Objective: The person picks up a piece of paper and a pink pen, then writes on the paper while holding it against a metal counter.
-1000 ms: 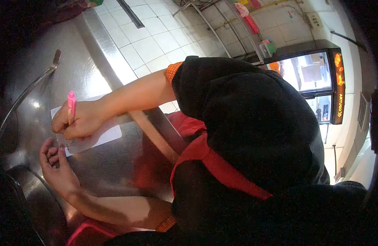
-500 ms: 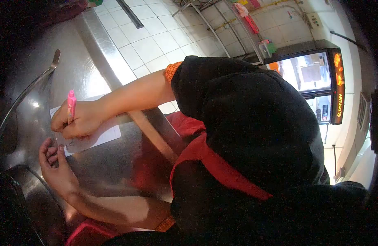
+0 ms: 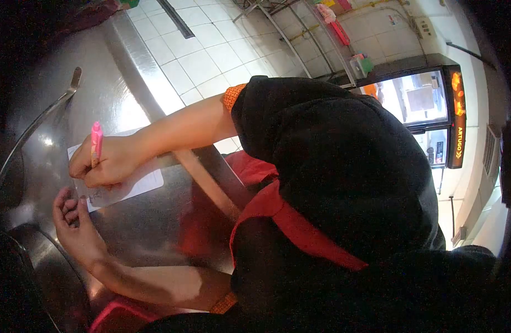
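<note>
— Head view: where is the pen?
— The pink pen [image 3: 95,141] is gripped in the right hand [image 3: 108,162], over the white paper [image 3: 142,183] on the steel worktop [image 3: 144,233], at 9 o'clock in the frame.
— Which way does it point?
— Its long axis runs near upright in the frame: blunt end at 12 o'clock, tip at 6, hidden by the fingers.
— And the left hand?
— The left hand [image 3: 78,227] lies at 6 o'clock from the right, fingers loosely curled and holding nothing, just beside the paper's corner.

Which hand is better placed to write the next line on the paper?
Right. The right hand grips the pen over the paper. The left hand rests on the table by the paper's edge, holding nothing.
</note>
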